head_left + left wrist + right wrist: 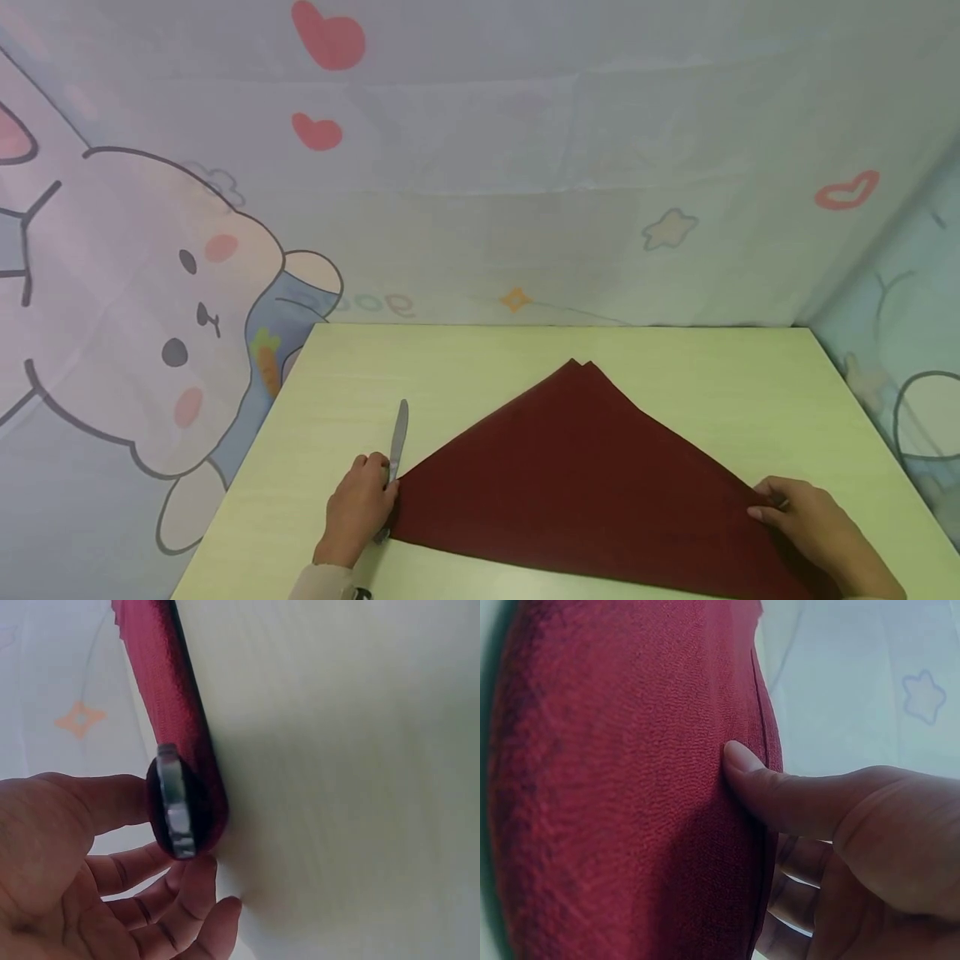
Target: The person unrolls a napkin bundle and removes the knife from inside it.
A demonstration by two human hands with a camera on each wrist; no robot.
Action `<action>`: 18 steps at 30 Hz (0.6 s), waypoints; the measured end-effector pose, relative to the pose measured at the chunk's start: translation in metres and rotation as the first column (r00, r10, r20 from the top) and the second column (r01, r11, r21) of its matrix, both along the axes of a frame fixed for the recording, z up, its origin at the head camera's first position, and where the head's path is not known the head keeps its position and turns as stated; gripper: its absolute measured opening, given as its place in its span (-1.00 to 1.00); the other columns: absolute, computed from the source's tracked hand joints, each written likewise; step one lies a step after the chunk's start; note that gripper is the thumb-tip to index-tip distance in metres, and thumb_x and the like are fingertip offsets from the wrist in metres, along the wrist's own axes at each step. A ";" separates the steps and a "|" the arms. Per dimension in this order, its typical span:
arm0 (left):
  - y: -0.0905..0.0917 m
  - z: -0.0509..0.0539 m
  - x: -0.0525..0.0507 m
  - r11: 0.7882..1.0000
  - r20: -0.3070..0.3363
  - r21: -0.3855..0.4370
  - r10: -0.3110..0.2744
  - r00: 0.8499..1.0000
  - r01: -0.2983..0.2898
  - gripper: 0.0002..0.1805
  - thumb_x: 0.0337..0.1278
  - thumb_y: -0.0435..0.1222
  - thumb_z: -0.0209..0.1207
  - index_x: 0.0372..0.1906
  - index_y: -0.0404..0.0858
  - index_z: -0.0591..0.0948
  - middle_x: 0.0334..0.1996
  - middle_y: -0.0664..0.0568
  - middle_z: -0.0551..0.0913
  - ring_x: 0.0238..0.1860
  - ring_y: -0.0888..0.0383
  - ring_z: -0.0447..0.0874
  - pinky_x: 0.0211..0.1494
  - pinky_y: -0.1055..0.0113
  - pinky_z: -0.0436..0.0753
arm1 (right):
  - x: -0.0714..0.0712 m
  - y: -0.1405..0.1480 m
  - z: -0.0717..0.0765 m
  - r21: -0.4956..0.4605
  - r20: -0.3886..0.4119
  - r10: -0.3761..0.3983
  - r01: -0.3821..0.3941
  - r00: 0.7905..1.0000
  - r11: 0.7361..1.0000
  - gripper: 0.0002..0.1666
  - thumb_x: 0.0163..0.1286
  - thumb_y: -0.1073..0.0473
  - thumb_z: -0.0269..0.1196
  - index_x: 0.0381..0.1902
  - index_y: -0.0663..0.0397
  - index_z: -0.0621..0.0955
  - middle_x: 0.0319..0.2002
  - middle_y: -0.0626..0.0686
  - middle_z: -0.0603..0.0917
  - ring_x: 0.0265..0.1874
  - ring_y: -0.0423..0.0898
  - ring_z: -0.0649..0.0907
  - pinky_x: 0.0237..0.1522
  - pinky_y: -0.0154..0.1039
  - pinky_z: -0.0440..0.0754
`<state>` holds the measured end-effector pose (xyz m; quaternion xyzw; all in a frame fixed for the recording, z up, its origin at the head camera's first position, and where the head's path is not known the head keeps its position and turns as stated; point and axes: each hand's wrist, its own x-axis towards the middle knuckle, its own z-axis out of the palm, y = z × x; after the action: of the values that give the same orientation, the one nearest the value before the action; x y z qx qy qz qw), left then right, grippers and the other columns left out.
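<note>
A dark red cloth napkin (570,475), folded into a broad triangle, lies across the table. A table knife (400,429) stands along its left end, blade pointing away from me. My left hand (360,504) grips the knife's middle together with that napkin end. In the left wrist view the knife's metal handle end (177,802) shows inside a curl of the napkin (169,682), between thumb and fingers. My right hand (806,517) pinches the napkin's right slanting edge. Its thumb (780,795) presses on the top face while the other fingers go behind the cloth.
The pale yellow-green table (720,375) reaches back to a wall hanging (525,167) with printed hearts and stars. A large printed bear (187,317) is on the left side. The napkin's peak points toward the table's far edge.
</note>
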<state>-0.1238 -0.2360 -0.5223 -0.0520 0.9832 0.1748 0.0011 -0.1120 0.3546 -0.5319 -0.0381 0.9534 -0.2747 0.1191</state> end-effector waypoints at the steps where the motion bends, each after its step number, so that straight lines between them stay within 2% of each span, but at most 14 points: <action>1: 0.000 0.000 0.000 1.000 -0.002 0.002 -0.001 1.000 0.001 -0.65 0.22 -0.26 0.35 0.02 -0.35 0.60 -0.23 -0.12 0.60 -0.40 0.09 0.58 -0.46 0.09 0.60 | -0.001 0.000 0.001 -0.009 0.008 0.000 0.000 1.000 1.000 -0.91 0.34 0.14 0.39 -0.24 -0.03 0.69 -0.33 -0.11 0.72 -0.41 -0.22 0.64 -0.28 -0.13 0.56; 5: 0.000 0.001 0.000 1.000 -0.012 0.010 -0.011 1.000 0.011 -0.66 0.21 -0.28 0.35 0.01 -0.36 0.60 -0.27 -0.10 0.60 -0.42 0.10 0.55 -0.47 0.10 0.59 | -0.001 0.001 0.003 -0.037 0.032 0.010 -0.009 0.999 0.999 -0.90 0.34 0.14 0.39 -0.22 -0.01 0.70 -0.30 -0.09 0.73 -0.38 -0.21 0.66 -0.28 -0.19 0.58; 12: 0.001 0.003 0.000 1.000 0.005 0.023 -0.002 1.000 0.002 -0.66 0.21 -0.28 0.34 0.01 -0.36 0.60 -0.33 -0.06 0.58 -0.44 0.11 0.51 -0.49 0.13 0.55 | -0.003 0.007 0.002 -0.089 0.015 0.044 -0.042 0.999 0.995 -0.87 0.33 0.15 0.40 -0.20 0.02 0.70 -0.30 -0.09 0.72 -0.39 -0.31 0.64 -0.30 -0.28 0.58; 18: 0.000 0.002 0.000 1.000 0.013 0.027 0.011 1.000 -0.011 -0.68 0.21 -0.29 0.34 0.00 -0.35 0.60 -0.36 -0.02 0.57 -0.47 0.13 0.47 -0.52 0.20 0.50 | -0.003 0.012 0.000 -0.161 0.042 0.085 -0.077 0.996 0.984 -0.76 0.37 0.15 0.37 -0.07 0.14 0.68 -0.22 -0.02 0.72 -0.36 -0.32 0.65 -0.29 -0.31 0.60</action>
<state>-0.1241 -0.2359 -0.5205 -0.0585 0.9804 0.1878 0.0069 -0.1154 0.3669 -0.5314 -0.0796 0.9228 -0.3459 0.1498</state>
